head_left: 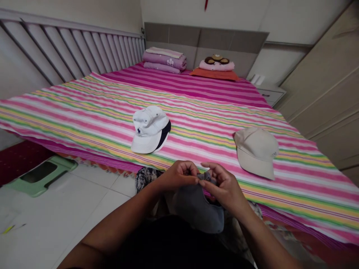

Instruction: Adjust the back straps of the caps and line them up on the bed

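A dark grey cap (190,205) hangs over my lap, just off the bed's front edge. My left hand (181,175) pinches the end of its back strap between thumb and fingers. Close against it, my right hand (221,186) also grips the strap; the fingertips of both hands nearly meet, and the strap's fastening is mostly covered by them. Beyond my left hand lies a white cap (150,129) with a dark navy part and a small dark logo. To the right, a beige cap (256,149) rests with its brim towards me.
A striped sheet (196,130) covers the bed. Folded purple bedding (164,59) and a pink pillow stack (217,65) stand by the headboard (182,37). A green plastic stool (42,173) is on the tiled floor at left; a white nightstand (270,93) stands at right.
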